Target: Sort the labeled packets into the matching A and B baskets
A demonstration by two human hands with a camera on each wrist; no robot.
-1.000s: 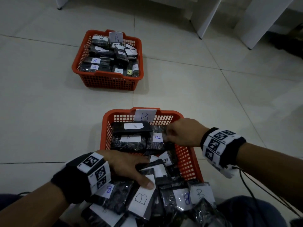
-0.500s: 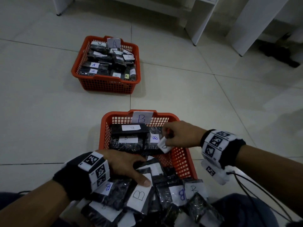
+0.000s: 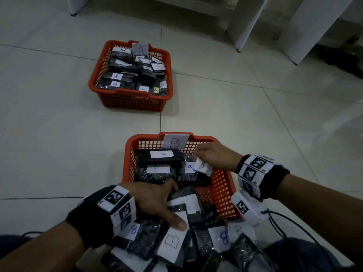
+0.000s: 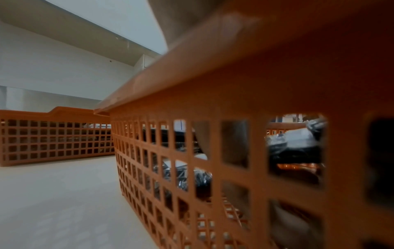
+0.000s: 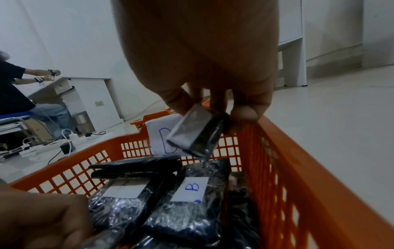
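Observation:
Two orange baskets stand on the tiled floor. Basket A (image 3: 129, 99) is farther off and full of dark wrapped packets; basket B (image 3: 128, 154) is right in front of me. Over basket B's far right corner, my right hand (image 3: 211, 157) pinches one small labelled packet (image 3: 203, 167) clear of the packets lying below; the right wrist view shows this packet (image 5: 197, 134) hanging tilted from my fingertips. My left hand (image 3: 157, 202) grips a heap of B-labelled packets (image 3: 172, 244) at the basket's near end, thumb on top. The left wrist view shows only basket B's wall (image 4: 234, 104) and basket A (image 4: 53, 134).
White furniture legs (image 3: 247, 22) stand beyond basket A. Another person (image 5: 12, 87) sits at a desk far left, with cables and a power strip (image 5: 42, 148) on the floor. My wrist cable (image 3: 294, 228) trails at the right.
My right hand has lifted a packet out from among those in basket B and raised it toward the far right corner. The left hand has stayed on the heap.

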